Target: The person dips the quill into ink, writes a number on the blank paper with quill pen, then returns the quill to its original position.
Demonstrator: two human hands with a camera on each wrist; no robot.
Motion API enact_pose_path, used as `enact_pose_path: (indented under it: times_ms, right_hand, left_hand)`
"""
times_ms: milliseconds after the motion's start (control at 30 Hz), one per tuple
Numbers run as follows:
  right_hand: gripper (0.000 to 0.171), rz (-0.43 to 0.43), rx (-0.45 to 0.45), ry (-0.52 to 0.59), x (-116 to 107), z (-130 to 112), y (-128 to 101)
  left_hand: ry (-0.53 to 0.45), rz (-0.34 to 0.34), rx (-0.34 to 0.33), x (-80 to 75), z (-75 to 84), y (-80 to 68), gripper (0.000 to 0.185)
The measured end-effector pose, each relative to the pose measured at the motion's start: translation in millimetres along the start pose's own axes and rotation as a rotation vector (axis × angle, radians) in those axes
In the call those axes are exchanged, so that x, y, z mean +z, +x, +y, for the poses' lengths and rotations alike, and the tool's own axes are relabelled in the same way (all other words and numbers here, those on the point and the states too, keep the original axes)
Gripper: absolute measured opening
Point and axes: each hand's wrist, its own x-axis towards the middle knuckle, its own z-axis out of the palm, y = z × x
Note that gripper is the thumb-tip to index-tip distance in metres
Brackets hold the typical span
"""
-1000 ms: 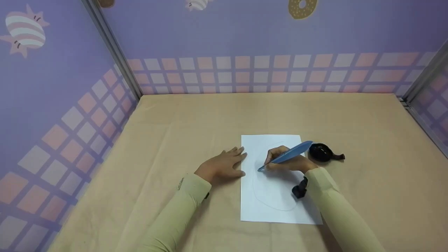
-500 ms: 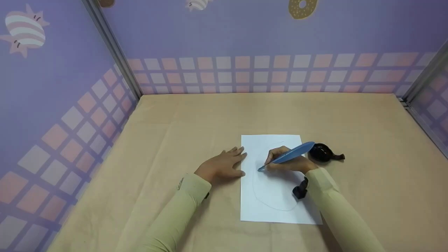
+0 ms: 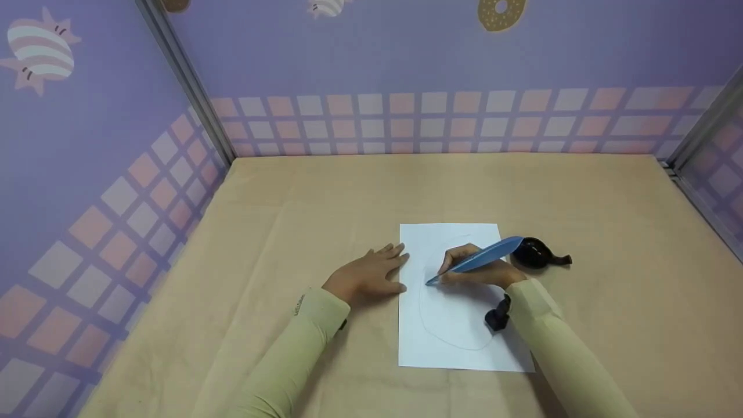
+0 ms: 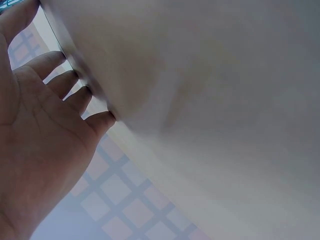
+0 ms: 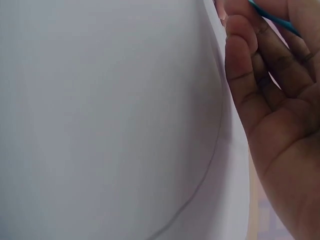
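Note:
A white sheet of paper [image 3: 458, 331] lies on the tan tabletop, with a faint oval pencil line [image 3: 432, 335] drawn on it. My right hand [image 3: 473, 268] grips a blue feather-shaped pen [image 3: 482, 256], its tip [image 3: 429, 282] touching the sheet on the oval's left side. In the right wrist view my curled fingers [image 5: 250, 65] hold the blue pen [image 5: 272, 15] above the paper [image 5: 100, 120] and its curved line [image 5: 210, 165]. My left hand [image 3: 368, 276] lies flat, fingers spread, at the sheet's left edge; its palm [image 4: 35, 150] fills the left wrist view.
A black glossy inkwell-like object [image 3: 534, 252] sits just right of the sheet's top corner. A black wrist strap [image 3: 498, 313] hangs over the paper. Purple patterned walls [image 3: 406, 69] close off the tan table [image 3: 290, 203] on the left, back and right.
The pen tip has crept slightly left and down along the oval line. The left hand has not moved.

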Motion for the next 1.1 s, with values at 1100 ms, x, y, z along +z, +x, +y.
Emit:
enact_pose_path:
  times_ms: [1100]
  right_hand:
    - [0.011,-0.073,-0.056,-0.002,7.8,-0.4,7.1]
  left_hand:
    - [0.011,0.014,0.009,1.9,-0.7,0.7,0.073]
